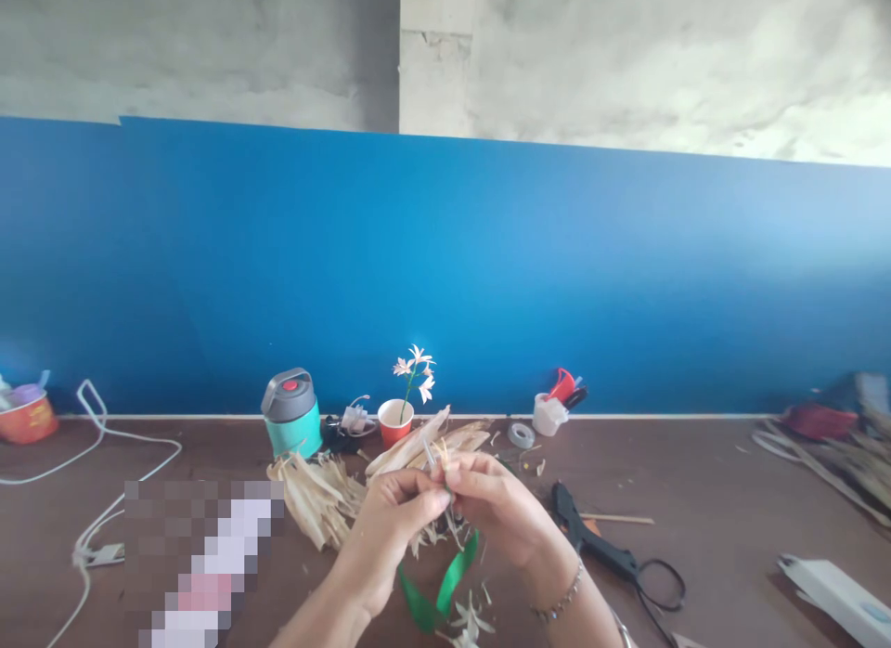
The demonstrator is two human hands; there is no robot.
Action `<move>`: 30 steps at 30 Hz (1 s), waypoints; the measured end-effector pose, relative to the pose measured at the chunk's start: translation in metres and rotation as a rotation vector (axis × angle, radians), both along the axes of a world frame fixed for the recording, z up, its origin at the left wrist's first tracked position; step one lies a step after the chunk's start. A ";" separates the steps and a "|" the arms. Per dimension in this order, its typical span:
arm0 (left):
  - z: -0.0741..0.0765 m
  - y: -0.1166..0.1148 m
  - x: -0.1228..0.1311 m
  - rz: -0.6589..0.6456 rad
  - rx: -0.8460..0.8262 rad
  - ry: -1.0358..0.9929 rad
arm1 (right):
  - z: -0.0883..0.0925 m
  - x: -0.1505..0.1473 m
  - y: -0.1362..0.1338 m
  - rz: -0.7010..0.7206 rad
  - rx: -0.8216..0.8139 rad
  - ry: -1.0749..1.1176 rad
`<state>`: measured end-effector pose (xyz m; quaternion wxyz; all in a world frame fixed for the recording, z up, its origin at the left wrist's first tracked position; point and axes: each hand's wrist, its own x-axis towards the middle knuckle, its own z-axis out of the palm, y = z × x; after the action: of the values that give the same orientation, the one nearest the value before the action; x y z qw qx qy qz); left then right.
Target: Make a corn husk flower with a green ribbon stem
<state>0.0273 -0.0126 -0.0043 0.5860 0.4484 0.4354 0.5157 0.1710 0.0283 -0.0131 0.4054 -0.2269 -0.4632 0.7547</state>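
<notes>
My left hand [396, 518] and my right hand [497, 499] meet over the middle of the table, fingertips pinched together. Between them is a small pale flower [444, 450] with thin upright petals or stamens; its base is hidden by my fingers. A green tape strip [456, 574] hangs in a loop below my hands, its upper part out of sight behind them. Close beneath lies a loose pale flower [471, 620]. Dried corn husks [316, 499] are heaped behind and left of my hands.
A red paper cup [395, 427] holds a flower stem [407, 397] beside a teal food jar [292, 421]. Right of my hands lie a black glue gun [599, 537] and a tape roll [521, 434]. A white cup [549, 414] of tools stands behind. White cables [90, 527] run along the left.
</notes>
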 end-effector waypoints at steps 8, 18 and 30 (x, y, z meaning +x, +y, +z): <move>-0.002 -0.001 -0.002 -0.126 0.025 -0.032 | -0.002 0.002 0.000 0.069 -0.041 0.073; 0.004 -0.001 0.000 0.026 0.084 0.257 | 0.006 0.001 -0.003 -0.089 0.099 -0.125; -0.002 0.000 0.005 0.039 0.043 0.203 | 0.001 0.004 0.000 -0.235 0.183 -0.374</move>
<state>0.0320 -0.0122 -0.0061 0.5190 0.5020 0.4901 0.4883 0.1745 0.0279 -0.0121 0.4165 -0.3772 -0.5673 0.6020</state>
